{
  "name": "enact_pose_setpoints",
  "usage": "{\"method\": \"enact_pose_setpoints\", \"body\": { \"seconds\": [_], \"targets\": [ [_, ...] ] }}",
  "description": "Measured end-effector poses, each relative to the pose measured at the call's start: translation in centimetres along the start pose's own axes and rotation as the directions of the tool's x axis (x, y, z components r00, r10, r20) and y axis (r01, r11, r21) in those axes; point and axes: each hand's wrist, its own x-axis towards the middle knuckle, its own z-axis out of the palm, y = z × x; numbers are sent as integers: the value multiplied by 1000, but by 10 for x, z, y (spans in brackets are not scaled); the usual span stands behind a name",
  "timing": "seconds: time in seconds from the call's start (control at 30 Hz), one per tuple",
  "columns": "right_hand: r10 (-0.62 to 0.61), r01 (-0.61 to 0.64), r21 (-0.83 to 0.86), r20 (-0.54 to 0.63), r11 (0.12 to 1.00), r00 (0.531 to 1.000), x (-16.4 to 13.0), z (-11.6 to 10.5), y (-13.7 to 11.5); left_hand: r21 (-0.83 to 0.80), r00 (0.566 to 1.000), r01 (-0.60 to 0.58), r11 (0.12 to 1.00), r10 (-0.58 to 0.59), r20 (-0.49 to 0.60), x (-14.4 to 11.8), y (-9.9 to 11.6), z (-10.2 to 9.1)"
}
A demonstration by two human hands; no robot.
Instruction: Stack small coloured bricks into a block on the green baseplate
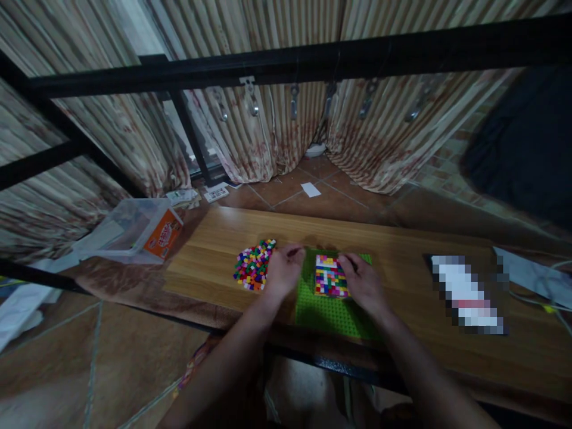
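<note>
A green studded baseplate [326, 313] lies on a light wooden board [205, 262]. On its far half sits a square patch of small multicoloured bricks [329, 277]. My right hand [364, 283] rests at the patch's right edge, fingers curled against it. My left hand [282, 271] hovers at the baseplate's left edge, between the patch and a loose heap of small coloured bricks [254, 265]. Its fingertips are pinched together; whether a brick is between them is too small to tell.
A clear plastic box [129, 229] with an orange label sits off the board's left end. A blurred flat object [469, 295] and cables [549, 286] lie at the right. A black metal frame [286, 62] crosses overhead, with curtains behind. Tiled floor lies below.
</note>
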Motion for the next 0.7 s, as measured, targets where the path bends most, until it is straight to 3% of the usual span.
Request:
{"method": "enact_pose_setpoints", "body": {
  "seconds": [0.07,0.13,0.23,0.43,0.7],
  "targets": [
    [-2,2,-21,-14,1000,1000,0,-2,-1,200,998,-39,979,29,49,10,-2,-28],
    [-4,3,-34,-25,999,1000,-1,-3,-2,381,998,14,925,-37,52,17,-7,-52],
    [0,0,-34,-26,999,1000,-3,-5,-3,597,993,-62,800,-11,119,20,-15,-71],
    [-10,9,-28,-14,1000,1000,-3,-5,-2,684,940,-319,656,125,318,13,-16,-65],
    [-7,6,-37,-24,999,1000,-3,-6,-4,782,936,-350,515,158,314,14,-14,-54]
  ]
}}
